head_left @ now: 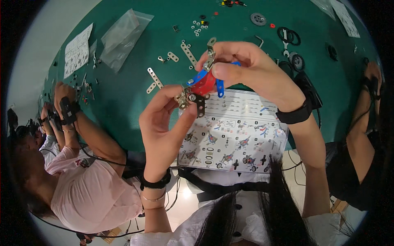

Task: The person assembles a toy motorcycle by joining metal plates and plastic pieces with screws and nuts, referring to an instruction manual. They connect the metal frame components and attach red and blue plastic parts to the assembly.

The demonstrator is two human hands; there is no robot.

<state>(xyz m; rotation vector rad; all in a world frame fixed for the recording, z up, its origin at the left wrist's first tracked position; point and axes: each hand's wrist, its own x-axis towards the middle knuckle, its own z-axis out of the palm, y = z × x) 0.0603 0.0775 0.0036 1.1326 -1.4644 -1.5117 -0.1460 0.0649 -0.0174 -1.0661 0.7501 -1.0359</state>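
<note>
Between my two hands, above the table, is a partly built metal model (204, 85) of red and blue perforated plates, silver brackets and a black plate, joined with bolts. My left hand (166, 119) pinches its lower left end, by the black plate and some nuts or bolts, between thumb and fingertips. My right hand (242, 67) grips the upper part, its thumb pressed on the red and blue plates beside a silver bracket that sticks up. Beneath the model lies a printed instruction sheet (230, 135) with assembly drawings. My fingers hide part of the model.
On the green table (123, 90) lie perforated metal strips (154, 80), several nuts (197, 28), a grey wheel (258, 19), a spanner (286, 47), black rings (294, 37) and a clear plastic bag (127, 35). Other people sit at left, one in a pink shirt (94, 192), and at right.
</note>
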